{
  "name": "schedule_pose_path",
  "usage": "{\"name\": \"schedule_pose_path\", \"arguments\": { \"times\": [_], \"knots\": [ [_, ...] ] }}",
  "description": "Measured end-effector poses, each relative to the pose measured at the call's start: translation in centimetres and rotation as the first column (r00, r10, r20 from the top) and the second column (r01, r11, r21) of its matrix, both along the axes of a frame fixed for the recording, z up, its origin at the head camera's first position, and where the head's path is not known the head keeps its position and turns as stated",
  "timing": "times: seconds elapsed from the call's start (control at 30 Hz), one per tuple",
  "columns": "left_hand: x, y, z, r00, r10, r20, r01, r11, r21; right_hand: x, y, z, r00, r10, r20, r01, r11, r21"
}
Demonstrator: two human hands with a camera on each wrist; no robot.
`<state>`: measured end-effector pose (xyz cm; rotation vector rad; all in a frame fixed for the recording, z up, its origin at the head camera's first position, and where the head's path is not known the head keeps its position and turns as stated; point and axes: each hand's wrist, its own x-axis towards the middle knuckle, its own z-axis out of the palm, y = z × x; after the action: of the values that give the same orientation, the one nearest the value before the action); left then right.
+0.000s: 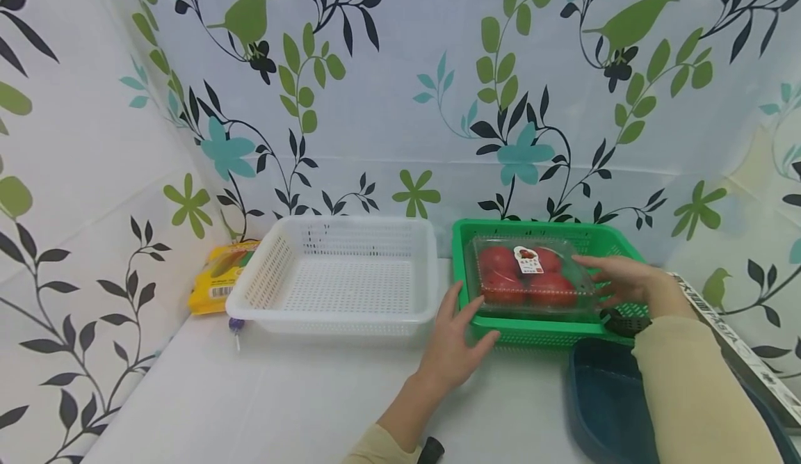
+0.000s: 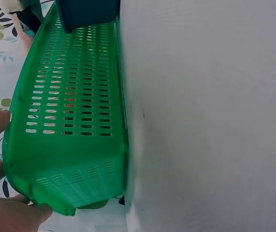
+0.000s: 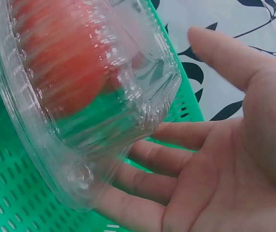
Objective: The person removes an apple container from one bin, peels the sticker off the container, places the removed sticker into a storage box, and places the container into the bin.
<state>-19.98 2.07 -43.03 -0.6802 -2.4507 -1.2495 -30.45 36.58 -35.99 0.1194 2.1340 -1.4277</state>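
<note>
A clear plastic box of red tomatoes (image 1: 528, 280) with a white label lies inside the green basket (image 1: 532, 226). My right hand (image 1: 632, 283) is at the right end of the box. In the right wrist view, its straight fingers (image 3: 142, 181) reach along the box's corner, and the thumb stands apart from it. My left hand (image 1: 447, 353) is at the basket's front left corner, fingers spread. Seen from the left wrist, its fingertips are right at the rim of the green basket (image 2: 65, 145).
To the left stands a white perforated basket (image 1: 332, 327). Beside it is a yellow packet (image 1: 215, 283), with a small purple-topped object (image 1: 236, 325) in front. A dark blue tub (image 1: 601, 380) sits at front right, partly under my right sleeve. A patterned cloth (image 1: 388, 102) hangs behind.
</note>
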Motion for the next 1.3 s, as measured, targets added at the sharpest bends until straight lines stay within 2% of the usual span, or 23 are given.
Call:
{"name": "schedule_pose_path", "arguments": {
  "times": [0.23, 0.5, 0.9, 1.07, 1.2, 1.3],
  "knots": [
    [0.0, 0.0, 0.0, 0.999, 0.013, -0.044, -0.013, 1.000, 0.020, 0.3, 0.3, -0.5, 1.000, -0.010, -0.006, 0.010, 1.000, 0.000],
    [0.1, -0.2, -0.2, 0.999, 0.022, 0.040, -0.022, 1.000, 0.018, 0.6, 0.1, -0.7, 0.999, -0.027, -0.031, 0.027, 1.000, 0.002],
    [-0.1, 0.0, -0.2, 0.999, 0.036, 0.024, -0.036, 0.999, 0.018, 0.5, 0.0, -0.6, 0.993, -0.117, -0.017, 0.117, 0.993, -0.019],
    [-0.1, 0.1, -0.3, 0.999, 0.037, 0.009, -0.038, 0.999, 0.016, 0.7, -0.2, -0.2, 0.989, -0.142, 0.045, 0.146, 0.984, -0.099],
    [-0.1, 0.1, -0.3, 0.999, 0.041, -0.009, -0.041, 0.999, 0.014, 0.6, -0.5, -0.2, 0.988, -0.122, 0.095, 0.138, 0.971, -0.194],
    [-0.1, 0.1, -0.2, 0.999, 0.045, -0.015, -0.045, 0.999, 0.010, 0.3, -0.7, -0.3, 0.990, -0.111, 0.090, 0.129, 0.965, -0.227]
  ]
}}
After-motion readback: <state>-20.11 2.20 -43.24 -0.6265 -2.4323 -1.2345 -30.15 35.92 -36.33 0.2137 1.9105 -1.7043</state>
